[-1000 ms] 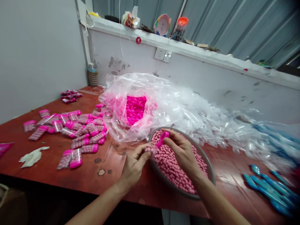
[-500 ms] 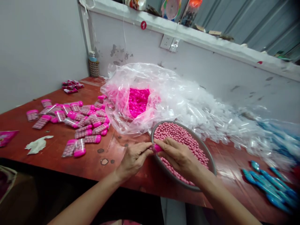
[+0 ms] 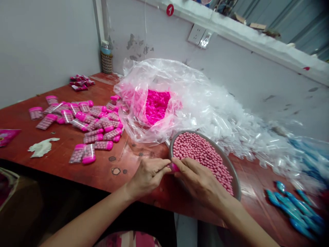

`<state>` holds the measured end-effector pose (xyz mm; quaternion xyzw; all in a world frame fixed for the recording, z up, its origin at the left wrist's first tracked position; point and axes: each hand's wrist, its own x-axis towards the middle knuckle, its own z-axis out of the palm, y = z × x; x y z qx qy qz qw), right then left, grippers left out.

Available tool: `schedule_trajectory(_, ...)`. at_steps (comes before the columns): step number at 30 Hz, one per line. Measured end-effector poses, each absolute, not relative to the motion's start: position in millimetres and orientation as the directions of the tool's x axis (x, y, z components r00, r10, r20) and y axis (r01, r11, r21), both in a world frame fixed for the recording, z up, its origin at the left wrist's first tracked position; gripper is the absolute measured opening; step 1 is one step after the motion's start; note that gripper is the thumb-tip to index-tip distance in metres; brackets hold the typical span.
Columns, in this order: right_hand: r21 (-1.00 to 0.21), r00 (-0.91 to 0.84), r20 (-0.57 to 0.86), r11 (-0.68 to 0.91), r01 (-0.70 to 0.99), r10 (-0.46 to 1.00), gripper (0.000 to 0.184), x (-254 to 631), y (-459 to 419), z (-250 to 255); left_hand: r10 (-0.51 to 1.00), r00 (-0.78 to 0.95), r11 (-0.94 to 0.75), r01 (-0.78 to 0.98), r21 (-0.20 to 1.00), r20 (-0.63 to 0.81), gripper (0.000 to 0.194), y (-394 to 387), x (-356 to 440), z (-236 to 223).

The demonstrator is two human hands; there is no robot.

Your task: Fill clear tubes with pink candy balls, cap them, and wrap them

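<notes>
Both hands meet at the front left rim of a grey bowl (image 3: 238,187) holding many small pink balls (image 3: 205,154). Between them is a small clear container with a pink cap (image 3: 174,167), mostly covered by fingers. My left hand (image 3: 147,176) pinches its left end. My right hand (image 3: 196,176) closes round the capped end. Left of the hands lies a heap of filled, pink-capped containers (image 3: 88,154). Behind the bowl, an open plastic bag (image 3: 133,132) shows loose bright pink caps (image 3: 157,106).
A pile of clear empty containers (image 3: 246,133) spreads along the wall on the right. Blue shiny packets (image 3: 295,209) lie at the right front. A white scrap (image 3: 43,147), a pink packet (image 3: 9,136) and small dark pink sachets (image 3: 81,82) are on the left of the red table (image 3: 144,151).
The camera view has tilted downward and shifted slightly. Both hands still grip the capped container, with more of it now covered by the fingers.
</notes>
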<state>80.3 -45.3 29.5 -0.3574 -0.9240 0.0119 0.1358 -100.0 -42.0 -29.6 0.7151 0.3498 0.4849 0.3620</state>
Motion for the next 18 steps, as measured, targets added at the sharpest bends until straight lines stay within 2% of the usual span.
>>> schedule_trajectory(2,-0.248,-0.662,0.26,0.711,0.658,0.703,0.035,79.1,-41.6,30.4,0.899,0.234,-0.394,0.062,0.917,0.371,0.022,-42.3,-96.8,-30.6)
schedule_trajectory(5,-0.575,-0.52,0.284,0.577,0.58,0.806,0.031,78.8,-37.3,30.9,0.956,0.21,-0.165,-0.187,0.968,0.203,0.023,-40.3,-93.5,-29.9)
schedule_trajectory(7,-0.805,-0.428,0.226,0.416,0.423,0.875,0.032,80.4,-37.7,29.6,0.97,0.213,-0.024,-0.389,0.921,0.115,0.027,-37.8,-93.9,-28.9)
schedule_trajectory(9,-0.95,-0.403,0.107,0.213,0.227,0.909,0.038,83.0,-40.5,26.5,0.977,0.204,0.05,-0.519,0.854,0.066,0.031,-35.8,-97.0,-27.9)
schedule_trajectory(12,-0.998,-0.366,-0.012,0.009,0.055,0.93,0.039,84.3,-44.3,21.3,0.979,0.195,0.049,-0.508,0.86,0.059,0.031,-36.3,-104.7,-26.8)
schedule_trajectory(15,-1.0,-0.238,-0.026,-0.025,0.005,0.971,0.026,78.5,-43.3,21.2,0.97,0.196,-0.067,-0.344,0.937,0.142,0.028,-40.7,-110.0,-26.8)
schedule_trajectory(18,-0.986,-0.276,-0.147,-0.163,-0.032,0.95,0.026,68.9,-39.3,27.5,0.948,0.226,-0.181,-0.206,0.962,0.226,0.026,-45.1,-109.4,-28.6)
